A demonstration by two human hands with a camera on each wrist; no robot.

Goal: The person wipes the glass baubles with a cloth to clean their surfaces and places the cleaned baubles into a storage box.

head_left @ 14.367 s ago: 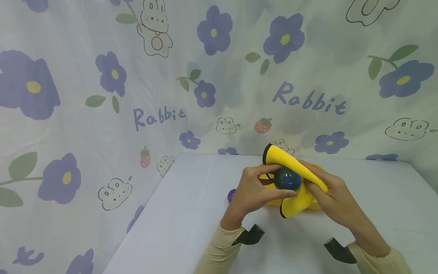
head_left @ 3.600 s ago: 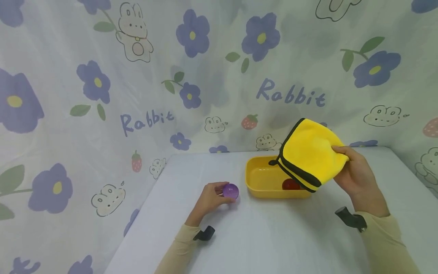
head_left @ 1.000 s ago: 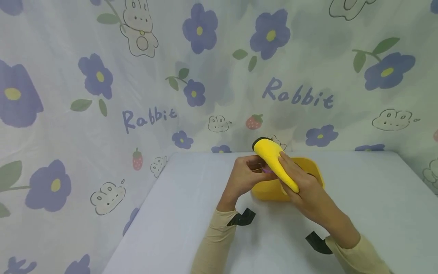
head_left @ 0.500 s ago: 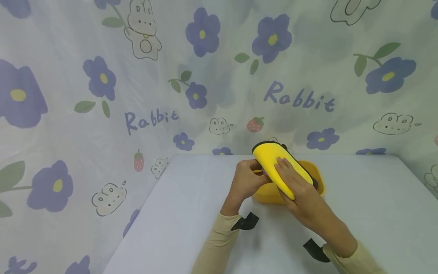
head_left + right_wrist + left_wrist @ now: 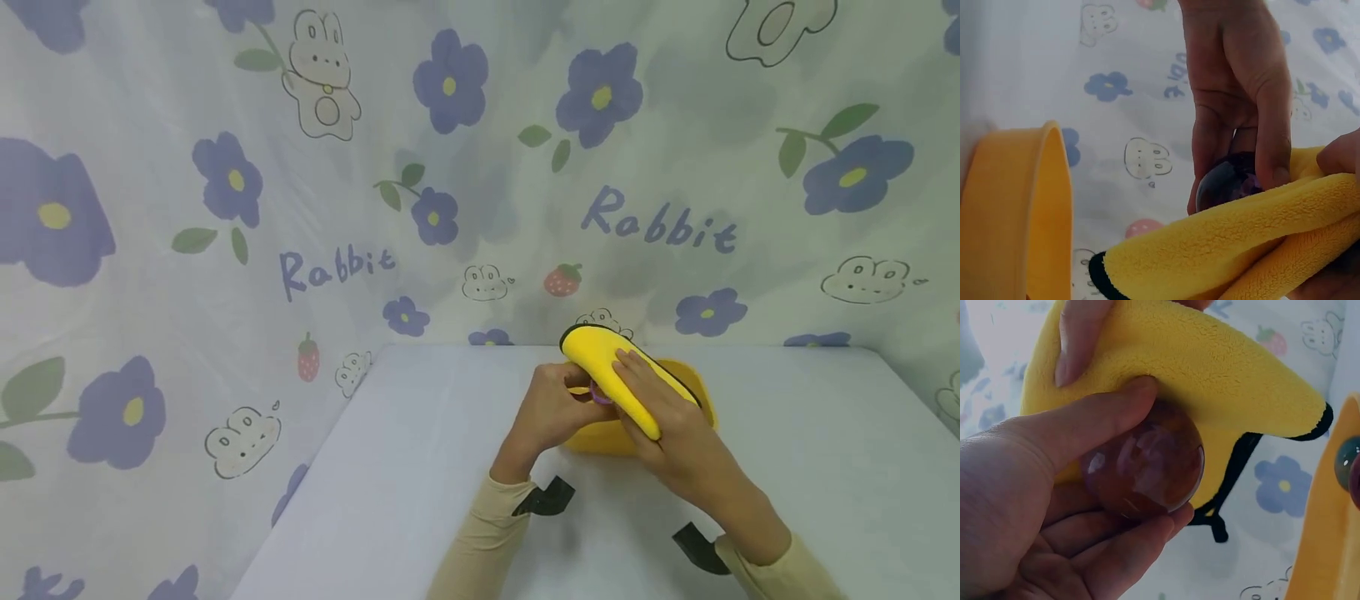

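My left hand (image 5: 549,410) holds a clear purple ball (image 5: 1147,465) between thumb and fingers. A yellow cloth (image 5: 611,371) with black edging is folded against the ball, and my right hand (image 5: 675,425) grips it from the right. In the left wrist view the cloth touches the ball's far side, and the left thumb lies on the ball's top. The right wrist view shows the ball (image 5: 1229,181) partly behind the cloth (image 5: 1229,234). Both hands are raised over a yellow plastic container (image 5: 697,392), which they partly hide.
In the left wrist view a dark greenish ball (image 5: 1349,462) and part of a dark red one (image 5: 1355,481) show inside the container. The white table (image 5: 420,467) meets a patterned curtain (image 5: 517,208) at its back.
Long before, a dark blue ball was in the left hand. Then the left hand reached the purple ball on the table, and it is now up at the cloth. Lately the right hand has shifted the cloth over it.
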